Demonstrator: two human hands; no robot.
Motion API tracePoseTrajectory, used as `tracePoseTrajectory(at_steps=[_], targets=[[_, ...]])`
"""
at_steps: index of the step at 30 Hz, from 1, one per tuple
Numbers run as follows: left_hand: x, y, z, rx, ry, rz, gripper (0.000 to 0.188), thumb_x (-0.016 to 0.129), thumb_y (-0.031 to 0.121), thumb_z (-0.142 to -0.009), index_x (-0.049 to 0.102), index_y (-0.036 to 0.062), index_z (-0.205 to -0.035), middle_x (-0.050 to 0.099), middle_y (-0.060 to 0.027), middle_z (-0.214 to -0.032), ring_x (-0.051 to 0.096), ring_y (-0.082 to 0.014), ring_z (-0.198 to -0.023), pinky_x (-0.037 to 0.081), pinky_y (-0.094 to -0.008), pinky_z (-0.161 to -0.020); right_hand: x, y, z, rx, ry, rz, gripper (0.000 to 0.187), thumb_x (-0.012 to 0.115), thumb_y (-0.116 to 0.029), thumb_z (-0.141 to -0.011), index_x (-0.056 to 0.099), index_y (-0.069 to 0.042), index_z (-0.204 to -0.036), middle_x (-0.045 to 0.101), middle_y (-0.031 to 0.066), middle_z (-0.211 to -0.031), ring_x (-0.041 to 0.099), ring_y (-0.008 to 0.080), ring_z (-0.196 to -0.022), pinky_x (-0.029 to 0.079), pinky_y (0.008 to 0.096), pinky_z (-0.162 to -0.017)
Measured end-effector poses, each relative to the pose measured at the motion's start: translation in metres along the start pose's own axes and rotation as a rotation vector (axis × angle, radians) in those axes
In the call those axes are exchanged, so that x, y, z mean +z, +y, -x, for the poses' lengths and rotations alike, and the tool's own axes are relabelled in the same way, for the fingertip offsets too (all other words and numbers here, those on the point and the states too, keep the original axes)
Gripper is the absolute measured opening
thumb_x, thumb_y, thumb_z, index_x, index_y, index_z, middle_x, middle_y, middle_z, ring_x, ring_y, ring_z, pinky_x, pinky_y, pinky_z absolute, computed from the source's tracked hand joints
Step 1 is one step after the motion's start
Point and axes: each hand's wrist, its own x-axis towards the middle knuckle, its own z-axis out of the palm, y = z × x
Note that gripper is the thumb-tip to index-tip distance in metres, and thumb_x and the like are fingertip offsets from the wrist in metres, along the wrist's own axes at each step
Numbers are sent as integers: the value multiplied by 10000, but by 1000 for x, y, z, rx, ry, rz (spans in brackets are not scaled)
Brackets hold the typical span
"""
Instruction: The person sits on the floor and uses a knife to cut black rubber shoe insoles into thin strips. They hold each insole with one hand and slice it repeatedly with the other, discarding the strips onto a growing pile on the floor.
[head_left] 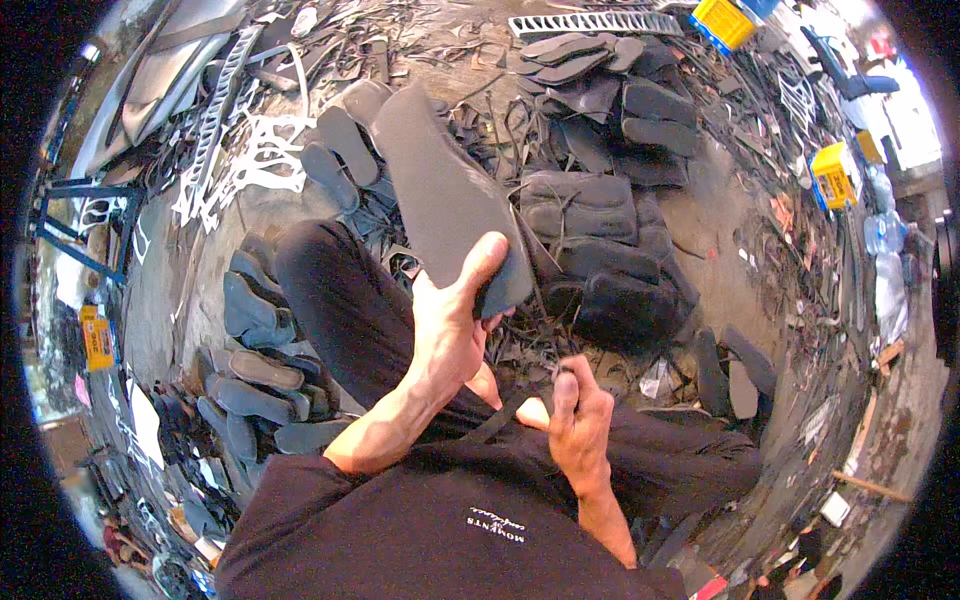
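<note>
While the fingers of the left hand [448,325] grasp a long, dark-grey, sole-shaped, foam-like slab [440,180] above the scrap-strewn floor [725,225], the right hand [580,420], near the black-trousered legs [675,462], has its fingers curled around a small dark object [566,370], too indistinct to identify.

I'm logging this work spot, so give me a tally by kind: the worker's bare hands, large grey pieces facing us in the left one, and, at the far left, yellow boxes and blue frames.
Bare hands: 2 (left hand, right hand)
Large grey piece: 1
Yellow box: 1
Blue frame: 1
Total: 5
</note>
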Motion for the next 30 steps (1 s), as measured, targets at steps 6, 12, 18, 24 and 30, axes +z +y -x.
tracePoseTrajectory(at_steps=[6, 12, 18, 24, 30], targets=[[-30, -9, 17, -258, -473, -293, 512, 933, 274, -846, 722, 4, -1227, 776, -67, -1017, 728, -139, -815, 615, -300, -725, -25, -32, -62, 134, 76, -208, 590, 434, -571, -1131, 575, -29, -946, 506, 39, -719, 487, 158, -629, 411, 372, -585], [-32, 8, 6, -211, -416, -171, 534, 929, 275, -845, 694, -10, -1231, 735, -74, -1043, 711, -152, -882, 604, -312, -741, -21, 2, -21, -23, -24, -122, 520, 433, -478, -1159, 569, -47, -900, 428, -23, -668, 417, 81, -614, 325, 288, -555], [-20, -7, 42, -338, -534, -119, 587, 933, 263, -838, 665, -25, -1274, 750, -96, -1075, 734, -179, -932, 639, -350, -804, -9, 21, -80, -144, 248, -11, 301, 579, -344, -1108, 634, -48, -1083, 642, 194, -792, 604, 408, -662, 496, 465, -642], [-33, -16, 71, -428, -673, -325, 670, 970, 295, -799, 668, -5, -1316, 764, -70, -1131, 706, -170, -1072, 565, -376, -992, -73, 5, -152, 115, 217, -449, 575, 384, -597, -1135, 617, -94, -981, 496, -5, -659, 487, 125, -520, 393, 290, -484], [-51, -39, 27, -260, -537, -338, 543, 934, 271, -852, 690, 14, -1264, 753, -57, -1146, 707, -164, -1051, 595, -337, -904, -30, -17, -43, 3, -87, -511, 432, 807, -278, -963, 647, -36, -1283, 696, 4, -906, 624, 81, -760, 490, 259, -666]])
